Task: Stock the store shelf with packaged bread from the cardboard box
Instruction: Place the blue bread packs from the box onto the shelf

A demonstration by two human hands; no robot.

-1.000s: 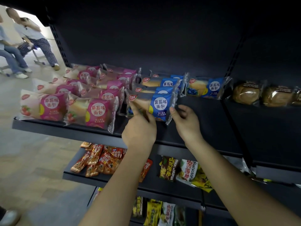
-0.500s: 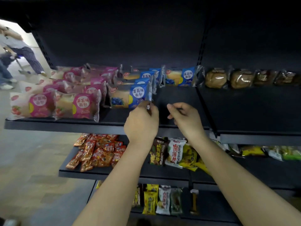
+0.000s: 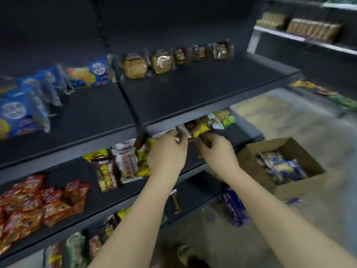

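Motion blur left no writing legible. The blue bread packs point(image 3: 17, 117) showed only a white round label, and the brown snack packet point(image 3: 107, 173) only smeared yellow letters. More packaged bread point(image 3: 284, 169) lay in the open cardboard box point(image 3: 270, 144) on the grey floor point(image 3: 289, 120), just beside the rack's end. The dark top shelf point(image 3: 183, 89) carried clear-wrapped round buns point(image 3: 135, 67) along its back. The left hand point(image 3: 167, 153) and right hand point(image 3: 216, 153) hung close together before the second shelf, fingers curled; whether either pinched anything, I cannot tell. Red snack packets point(image 3: 29, 206) lay lower left.
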